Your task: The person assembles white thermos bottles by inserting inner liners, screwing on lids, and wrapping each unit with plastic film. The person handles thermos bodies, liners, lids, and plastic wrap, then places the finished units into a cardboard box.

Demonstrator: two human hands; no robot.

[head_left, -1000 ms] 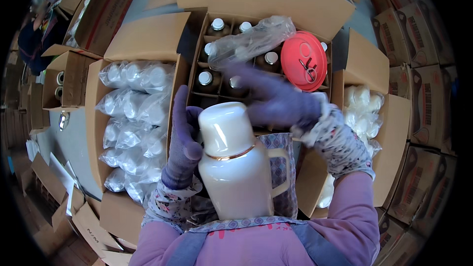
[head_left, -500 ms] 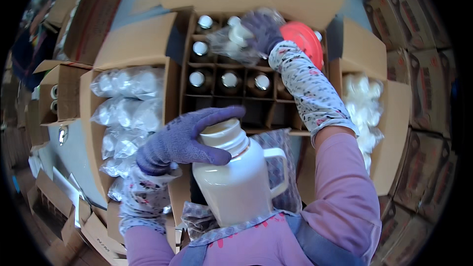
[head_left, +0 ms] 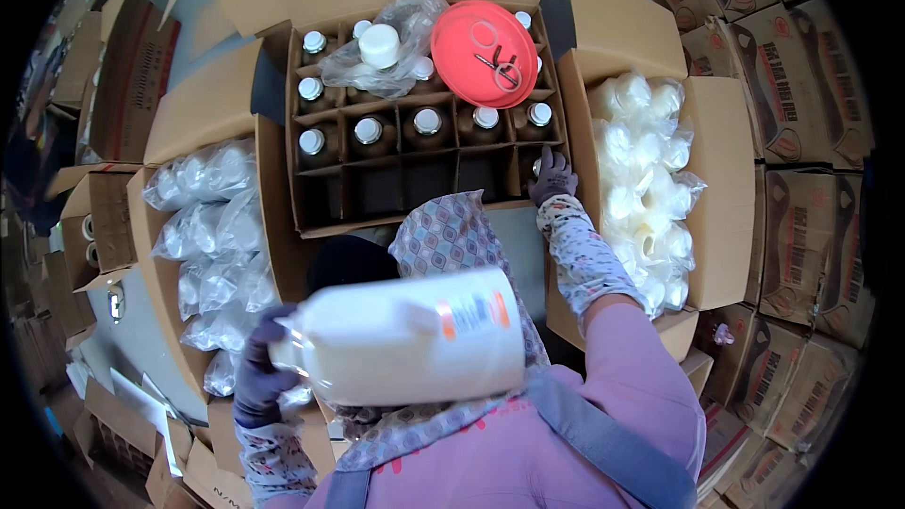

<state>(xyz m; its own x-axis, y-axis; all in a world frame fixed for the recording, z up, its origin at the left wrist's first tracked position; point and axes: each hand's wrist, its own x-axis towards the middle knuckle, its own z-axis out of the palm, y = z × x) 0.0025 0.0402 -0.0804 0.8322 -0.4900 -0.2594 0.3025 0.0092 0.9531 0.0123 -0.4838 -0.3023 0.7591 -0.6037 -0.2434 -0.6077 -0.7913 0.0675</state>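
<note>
My left hand (head_left: 261, 372), in a purple glove, is closed round the neck of a white jug (head_left: 415, 339). The jug lies on its side in front of my chest, its base to the right, with an orange-and-blue label on it; it is slightly blurred. My right hand (head_left: 553, 177), gloved too, is closed on the top of a silver-topped bottle (head_left: 536, 168) in the front right compartment of the divided carton (head_left: 434, 162). Most of that bottle is hidden. Several like bottles (head_left: 427, 123) stand upright in the rows behind.
A red plate-like lid (head_left: 471, 57) with small rings and dark pieces lies on the bottles. Beside it, a white cap (head_left: 379, 45) rests on a plastic bag (head_left: 415, 14). Cartons of bagged white parts stand left (head_left: 273, 236) and right (head_left: 721, 217). Stacked cartons (head_left: 801, 217) line the right.
My right hand has left the bagged white cap and moved down to the front right compartment. My left hand has tipped the jug from upright onto its side. The view has shifted.
</note>
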